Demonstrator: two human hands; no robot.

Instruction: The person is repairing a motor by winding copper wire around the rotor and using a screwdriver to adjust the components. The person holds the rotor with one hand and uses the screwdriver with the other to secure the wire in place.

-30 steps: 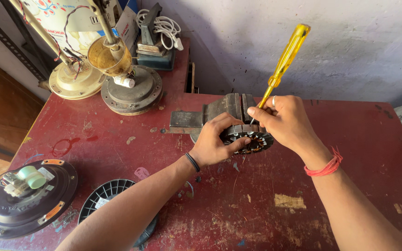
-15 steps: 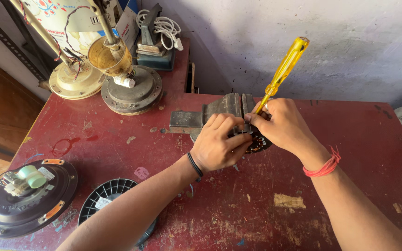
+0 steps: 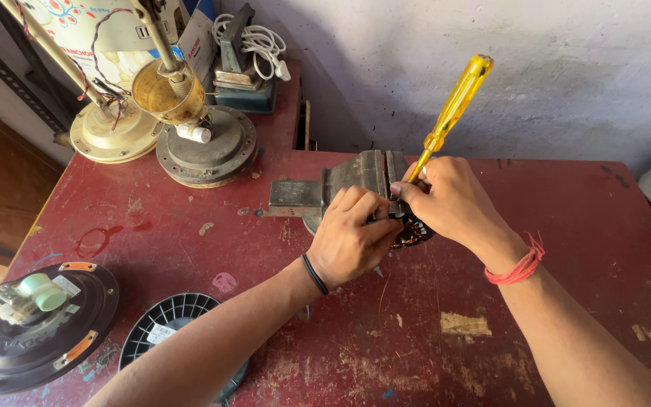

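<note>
A round motor stator with copper windings (image 3: 414,232) lies against a grey bench vise (image 3: 340,185) on the red table (image 3: 566,226). My left hand (image 3: 352,237) grips the stator from the left and hides most of it. My right hand (image 3: 453,203) holds a yellow-handled screwdriver (image 3: 453,109), its handle pointing up and away, its tip down at the stator between my hands.
At the back left stand two fan bases (image 3: 205,147) with poles, a box and a white cable (image 3: 261,41). A black motor housing (image 3: 35,328) and a black vented fan cover (image 3: 171,324) lie at the front left. A plastered wall (image 3: 566,68) is behind.
My hands have closed in together over the stator. The screwdriver has tilted slightly and its tip is lower, now hidden between my fingers.
</note>
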